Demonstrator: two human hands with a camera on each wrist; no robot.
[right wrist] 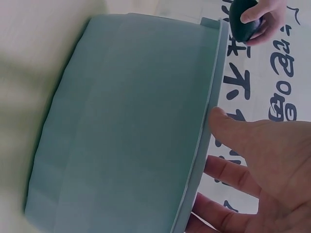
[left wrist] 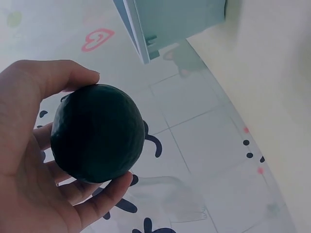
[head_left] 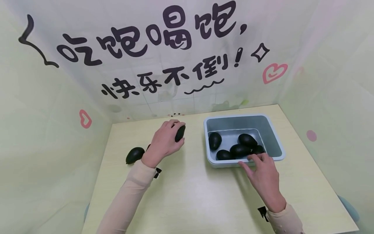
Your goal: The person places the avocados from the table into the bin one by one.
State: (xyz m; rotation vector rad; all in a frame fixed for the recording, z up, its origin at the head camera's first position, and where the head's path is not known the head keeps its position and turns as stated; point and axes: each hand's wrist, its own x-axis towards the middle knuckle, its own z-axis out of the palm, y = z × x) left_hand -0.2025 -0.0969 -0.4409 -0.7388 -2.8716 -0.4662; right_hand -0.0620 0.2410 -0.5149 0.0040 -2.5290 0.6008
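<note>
My left hand grips a dark avocado above the table, left of the light blue bin. In the left wrist view the thumb and fingers curl round this avocado, whose rounded end faces the camera. My right hand pinches the bin's near rim, the thumb at the outer edge and the fingers reaching over it; the right wrist view shows them on the rim. Several avocados lie inside the bin, one partly behind the right fingers.
Another avocado lies on the pale wooden table at the left; a dark bit beside it is mostly hidden by the left hand. A printed curtain with large black characters stands behind the table and along its sides.
</note>
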